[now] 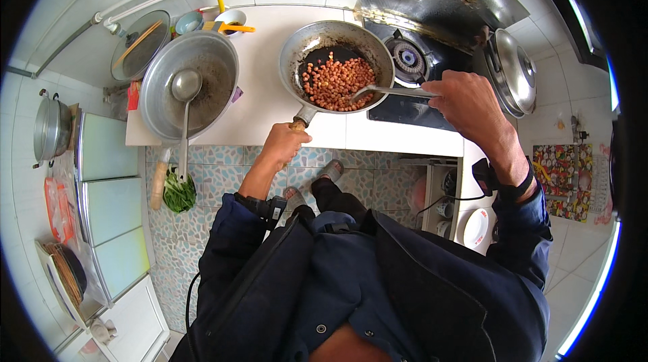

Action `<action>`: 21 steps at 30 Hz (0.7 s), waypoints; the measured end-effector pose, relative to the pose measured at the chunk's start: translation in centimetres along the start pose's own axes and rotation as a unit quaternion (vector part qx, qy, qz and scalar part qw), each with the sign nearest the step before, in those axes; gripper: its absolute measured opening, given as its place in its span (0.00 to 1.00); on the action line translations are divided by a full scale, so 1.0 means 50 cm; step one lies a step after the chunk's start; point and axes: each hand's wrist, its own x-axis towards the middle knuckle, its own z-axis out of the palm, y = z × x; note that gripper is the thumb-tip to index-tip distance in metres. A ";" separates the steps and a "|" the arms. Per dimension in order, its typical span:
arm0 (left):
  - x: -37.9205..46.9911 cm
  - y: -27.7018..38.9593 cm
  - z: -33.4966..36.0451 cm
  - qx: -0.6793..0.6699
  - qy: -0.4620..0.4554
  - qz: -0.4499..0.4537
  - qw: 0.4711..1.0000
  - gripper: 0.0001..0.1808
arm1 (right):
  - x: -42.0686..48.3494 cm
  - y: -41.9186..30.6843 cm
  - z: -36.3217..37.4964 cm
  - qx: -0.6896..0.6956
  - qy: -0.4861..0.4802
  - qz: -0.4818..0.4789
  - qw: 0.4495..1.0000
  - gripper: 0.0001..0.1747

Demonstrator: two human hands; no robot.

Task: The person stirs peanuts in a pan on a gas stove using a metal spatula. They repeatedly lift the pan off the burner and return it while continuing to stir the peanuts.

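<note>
My left hand grips the wooden handle of a metal wok held over the white counter, left of the gas burner. Reddish peanuts lie in the wok's blackened bottom. In my right hand is the handle of a metal ladle or spoon. Its head rests among the peanuts on the right side and is partly hidden by them. Whether the wok's base touches the counter I cannot tell.
A second wok with a ladle stands left, its handle past the counter edge. The gas burner is right, beside a lidded pot. Behind are a yellow-handled brush and a small bowl. Leafy greens sit low at left.
</note>
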 end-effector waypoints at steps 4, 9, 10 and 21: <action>-0.003 0.000 0.001 0.017 -0.002 0.003 1.000 0.13 | 0.021 -0.010 0.028 0.026 -0.024 -0.011 0.999 0.11; -0.014 0.001 0.005 0.021 -0.011 0.002 1.000 0.13 | 0.062 -0.046 0.106 0.057 0.000 0.018 0.998 0.11; -0.015 0.000 0.008 0.026 -0.005 0.002 1.000 0.13 | 0.074 -0.048 0.121 0.054 0.009 0.024 0.998 0.12; 0.009 -0.034 0.019 0.144 0.099 0.151 0.973 0.14 | 0.120 0.030 0.190 0.008 0.092 0.110 0.990 0.17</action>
